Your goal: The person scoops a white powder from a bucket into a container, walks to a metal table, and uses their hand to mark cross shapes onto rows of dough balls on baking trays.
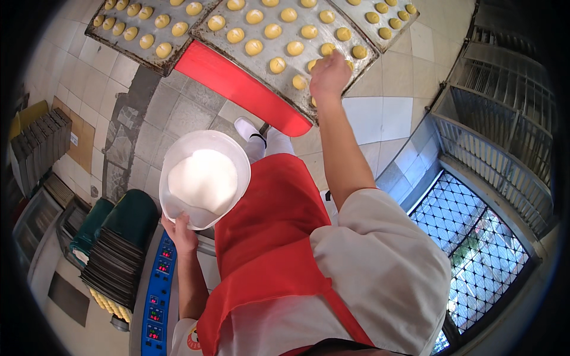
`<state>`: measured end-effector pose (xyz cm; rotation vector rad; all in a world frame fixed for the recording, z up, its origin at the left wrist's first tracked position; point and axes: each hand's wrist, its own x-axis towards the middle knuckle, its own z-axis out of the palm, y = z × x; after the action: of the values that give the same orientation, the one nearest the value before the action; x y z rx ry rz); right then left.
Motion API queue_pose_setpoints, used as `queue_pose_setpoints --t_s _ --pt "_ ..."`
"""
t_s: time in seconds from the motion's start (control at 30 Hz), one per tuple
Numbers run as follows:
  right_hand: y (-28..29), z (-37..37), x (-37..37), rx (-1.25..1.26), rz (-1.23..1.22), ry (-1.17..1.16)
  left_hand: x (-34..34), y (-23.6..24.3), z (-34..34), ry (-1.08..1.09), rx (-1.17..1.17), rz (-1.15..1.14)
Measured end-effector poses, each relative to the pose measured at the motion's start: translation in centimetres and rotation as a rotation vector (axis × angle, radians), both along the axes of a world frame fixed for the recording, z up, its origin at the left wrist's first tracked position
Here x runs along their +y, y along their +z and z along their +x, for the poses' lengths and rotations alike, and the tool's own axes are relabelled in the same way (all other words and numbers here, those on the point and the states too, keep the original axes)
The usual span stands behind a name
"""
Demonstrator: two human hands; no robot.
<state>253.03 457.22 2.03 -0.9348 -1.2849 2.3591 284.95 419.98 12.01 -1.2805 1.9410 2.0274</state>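
My left hand (184, 232) grips the rim of a white plastic bowl (168, 172), its fingers wrapped over the near edge. Fine white powder (203, 180) lies heaped inside the bowl. Over the right part of the middle baking tray (252, 61), my right hand (330, 76) is held low with its fingers bunched together. What they hold, if anything, is hidden. Rows of round yellow dough balls (272, 31) cover this tray. Many of them carry a white patch on top, while those at the right, such as one dough ball (360, 51), look plain.
Another tray of dough balls (146, 41) lies at the left, and a third tray (387, 39) at the far right. A red panel (237, 89) runs below the middle tray. Stacked dark trays (116, 255) and a blue control panel (155, 302) stand left; metal racks (499, 124) line the right.
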Motion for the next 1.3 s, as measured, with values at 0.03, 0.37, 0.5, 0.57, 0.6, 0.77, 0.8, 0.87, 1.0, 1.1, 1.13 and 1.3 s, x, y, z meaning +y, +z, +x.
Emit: queue_pose_setpoints --t_s 0.03,0.37,0.5,0.57,0.6,0.77,0.8,0.87,1.0,1.1,1.13,1.3 --pt "1.0 -0.7 0.6 0.013 -0.112 -0.096 -0.1 0.0 0.2 -0.026 0.011 -0.017" --pt "-3.4 -3.6 5.1 0.055 0.677 -0.017 0.5 0.7 -1.1 -0.07 0.007 0.013" --pt "0.4 -5.0 6.7 0.129 0.179 -0.041 1.1 0.2 -0.7 0.009 0.027 0.057" --pt "1.1 -6.2 6.3 0.107 0.114 -0.048 2.0 0.2 -1.1 0.036 0.046 0.05" --pt "0.7 -6.7 5.9 0.069 0.144 -0.023 2.1 0.1 -1.2 0.028 0.038 0.058" --pt "-1.6 -8.2 9.1 0.107 0.373 0.005 4.2 -0.4 -2.0 -0.008 0.007 0.019" --pt "-0.1 -8.0 9.9 0.146 0.104 0.01 5.0 -0.3 -1.7 0.015 0.004 -0.008" --pt "1.5 -9.4 11.1 0.177 -0.131 0.021 6.7 -0.6 -1.8 0.042 0.013 -0.057" --pt "1.4 -12.5 11.2 0.09 0.056 0.077 10.7 -0.1 -2.8 0.136 -0.063 -0.061" --pt "-0.5 -14.1 12.5 0.057 0.019 0.087 14.6 0.4 -3.5 0.234 -0.063 -0.091" --pt "0.6 -13.9 13.2 0.095 -0.07 0.13 16.1 0.7 -3.5 0.255 -0.061 -0.095" --pt "3.8 -10.9 17.1 0.143 -0.122 0.259 20.9 0.5 -1.3 0.255 -0.128 -0.224"
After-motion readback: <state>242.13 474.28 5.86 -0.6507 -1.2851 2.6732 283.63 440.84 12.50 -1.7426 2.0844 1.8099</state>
